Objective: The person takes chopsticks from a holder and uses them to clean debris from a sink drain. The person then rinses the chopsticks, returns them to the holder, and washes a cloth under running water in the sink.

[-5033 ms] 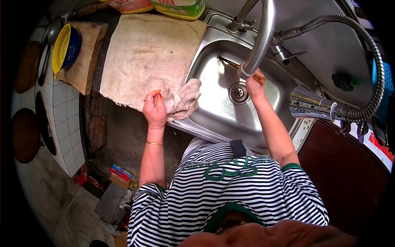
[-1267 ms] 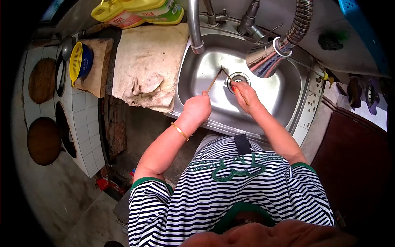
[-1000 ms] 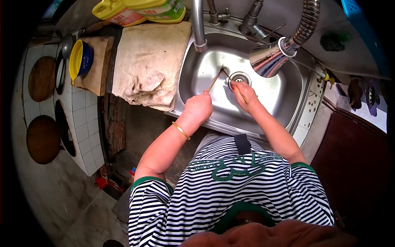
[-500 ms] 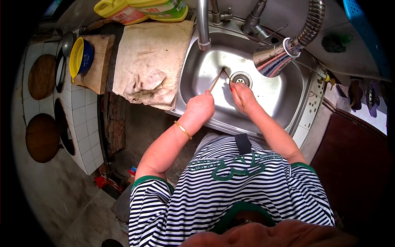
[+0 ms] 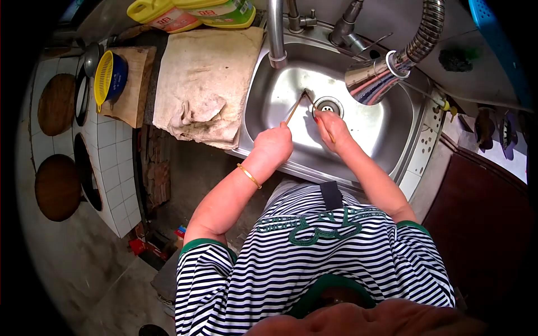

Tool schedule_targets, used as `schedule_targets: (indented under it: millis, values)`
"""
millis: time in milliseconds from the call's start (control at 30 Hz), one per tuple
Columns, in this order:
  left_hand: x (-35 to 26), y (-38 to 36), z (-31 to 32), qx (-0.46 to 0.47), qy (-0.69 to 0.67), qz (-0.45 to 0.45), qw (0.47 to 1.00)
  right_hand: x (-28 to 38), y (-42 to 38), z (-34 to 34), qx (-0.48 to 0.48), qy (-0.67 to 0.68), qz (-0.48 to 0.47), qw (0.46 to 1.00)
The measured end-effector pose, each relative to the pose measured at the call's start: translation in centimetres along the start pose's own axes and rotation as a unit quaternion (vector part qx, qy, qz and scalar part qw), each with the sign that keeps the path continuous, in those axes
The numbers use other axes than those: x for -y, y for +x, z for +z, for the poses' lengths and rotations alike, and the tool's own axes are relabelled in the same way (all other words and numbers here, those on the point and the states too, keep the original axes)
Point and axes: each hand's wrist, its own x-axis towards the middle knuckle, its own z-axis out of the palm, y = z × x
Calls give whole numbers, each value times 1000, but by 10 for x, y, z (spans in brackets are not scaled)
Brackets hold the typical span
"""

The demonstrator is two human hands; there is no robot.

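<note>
My left hand [image 5: 273,144] is closed around a thin brown chopstick [image 5: 294,111] that slants up and away over the sink [image 5: 358,143]. Another slim brown stick, apparently a chopstick [image 5: 310,101], runs through the closed fingers of my right hand [image 5: 334,131], its rear end showing below them. The far tips of both sticks meet above the basin floor and look dark there. Right beside my right fingertips lies the round metal drain [image 5: 332,103]. What sits at the dark tips, if anything, is too small to make out.
A curved faucet [image 5: 277,33] hangs over the sink's left side, and a flexible metal hose [image 5: 426,31] comes down at the right. Left of the basin, a crumpled rag [image 5: 202,109] lies on a pale cloth [image 5: 210,61]. Yellow-capped jugs [image 5: 218,12] stand behind.
My right hand has shifted very slightly, and its stick shows a little more below the fingers. My left hand looks nearly still.
</note>
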Motion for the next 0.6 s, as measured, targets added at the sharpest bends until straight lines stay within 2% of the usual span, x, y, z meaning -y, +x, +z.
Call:
schedule_targets:
  millis: [100, 600]
  values:
    - [0, 0, 0, 0, 1, 2, 1000, 5, 2, -2, 26, -12, 21, 999]
    - [-2, -1, -4, 20, 1, -1, 1000, 7, 0, -6, 0, 2, 5, 1000]
